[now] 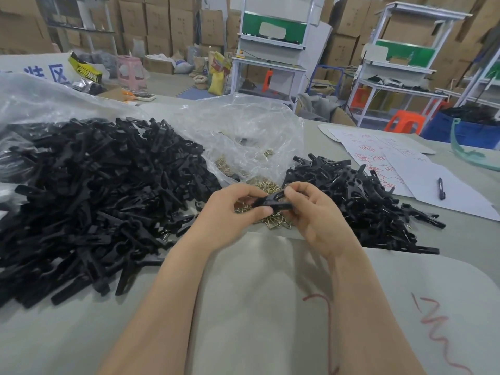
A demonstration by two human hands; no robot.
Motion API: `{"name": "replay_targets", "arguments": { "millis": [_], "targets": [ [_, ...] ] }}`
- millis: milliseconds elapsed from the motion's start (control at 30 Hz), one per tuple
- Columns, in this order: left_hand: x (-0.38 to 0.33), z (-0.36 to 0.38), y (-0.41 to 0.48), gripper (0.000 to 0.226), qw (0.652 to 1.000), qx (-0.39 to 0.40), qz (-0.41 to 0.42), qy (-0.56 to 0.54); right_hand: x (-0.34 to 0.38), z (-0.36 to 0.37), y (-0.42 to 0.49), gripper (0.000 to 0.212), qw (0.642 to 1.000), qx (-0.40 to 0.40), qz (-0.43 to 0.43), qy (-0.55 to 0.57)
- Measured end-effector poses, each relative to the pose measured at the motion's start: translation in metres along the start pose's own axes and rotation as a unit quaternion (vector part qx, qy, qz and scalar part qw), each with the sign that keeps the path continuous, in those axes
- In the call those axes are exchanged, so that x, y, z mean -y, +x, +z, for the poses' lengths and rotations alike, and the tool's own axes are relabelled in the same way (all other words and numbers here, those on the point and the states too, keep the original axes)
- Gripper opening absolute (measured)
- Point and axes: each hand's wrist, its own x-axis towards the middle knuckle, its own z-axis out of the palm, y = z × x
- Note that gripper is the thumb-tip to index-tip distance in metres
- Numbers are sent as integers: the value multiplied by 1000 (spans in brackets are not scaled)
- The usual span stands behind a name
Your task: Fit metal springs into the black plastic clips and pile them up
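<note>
Both hands hold one black plastic clip [273, 202] above the table's middle. My left hand [232, 212] pinches its left end between thumb and fingers. My right hand [316, 212] grips its right end with curled fingers. Under the hands lies a small heap of brass-coloured metal springs [273, 220]. A big heap of loose black clip parts [89, 196] covers the left of the table. A smaller pile of black clips with springs [359, 198] lies to the right of my hands.
A clear plastic bag [243, 136] with more springs sits behind my hands. White papers with red writing [392, 158] and a pen [441, 188] lie at the right. The grey table [257, 293] has red scribbles near its front. Shelves, stools and cardboard boxes stand beyond.
</note>
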Motion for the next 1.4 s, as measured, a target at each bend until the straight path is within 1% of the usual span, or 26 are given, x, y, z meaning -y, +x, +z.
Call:
{"name": "replay_targets", "arguments": {
  "millis": [33, 67, 133, 200, 300, 400, 467, 533, 600, 667, 767, 800, 933, 1100, 1133, 1200, 1267, 1300, 1333, 1367, 1400],
  "targets": [
    [-3, 0, 0, 20, 999, 6, -6, -31, 1, 2, 0, 34, 997, 35, 33, 66],
    [-5, 1, -1, 21, 999, 12, -9, -53, 2, 5, 0, 44, 989, 68, 78, 103],
    [-7, 1, -2, 20, 997, 15, -15, -76, 2, 12, 0, 56, 973, 118, 161, 120],
    [-8, 1, -2, 18, 996, 13, -14, -85, 0, 14, 2, 56, 964, 137, 184, 131],
    [-9, 2, -3, 16, 998, 4, 7, -57, -4, 15, 2, 62, 960, 144, 194, 140],
    [-12, 7, -4, 10, 999, 36, 17, -25, -9, 20, 2, 58, 962, 157, 188, 123],
    [-11, 9, -4, 17, 999, 44, 21, 15, -10, 19, 2, 54, 963, 161, 195, 97],
    [-13, 8, -6, 18, 999, 39, 21, 25, -5, 15, -1, 57, 958, 182, 214, 51],
    [-13, 8, -6, 17, 997, 32, 30, 56, -3, 11, -2, 60, 958, 170, 228, -22],
    [-11, 8, -7, 19, 995, 34, 32, 84, -4, 10, -2, 59, 964, 140, 216, -63],
    [-11, 7, -6, 19, 996, 34, 40, 79, -7, 13, 0, 38, 977, 124, 168, -31],
    [-11, 7, -5, 19, 996, 33, 43, 77, -8, 14, 1, 35, 979, 124, 158, -20],
    [-11, 7, -5, 21, 995, 26, 58, 71, -14, 17, 3, 35, 983, 122, 134, 14],
    [-10, 5, -4, 18, 997, 31, 60, 39, -15, 20, 3, 29, 984, 117, 121, 50],
    [-9, 5, -4, 19, 997, 30, 60, 33, -15, 20, 3, 30, 985, 119, 113, 54],
    [-6, 4, -3, 20, 998, 29, 54, 24, -16, 21, 2, 45, 985, 129, 104, 55],
    [-4, 4, -3, 17, 998, 26, 36, 32, -15, 23, 3, 60, 985, 126, 117, 32],
    [-2, 5, -2, 18, 998, 18, 25, 54, -14, 23, 3, 67, 986, 109, 125, 4],
    [1, 5, -2, 22, 996, 8, 16, 91, -13, 21, 3, 69, 988, 82, 124, -33],
    [3, 6, -1, 26, 991, 0, 10, 133, -12, 19, 4, 62, 990, 58, 110, -72],
    [5, 7, -1, 29, 986, -4, 5, 166, -12, 17, 4, 47, 990, 45, 87, -105]
  ]
}}
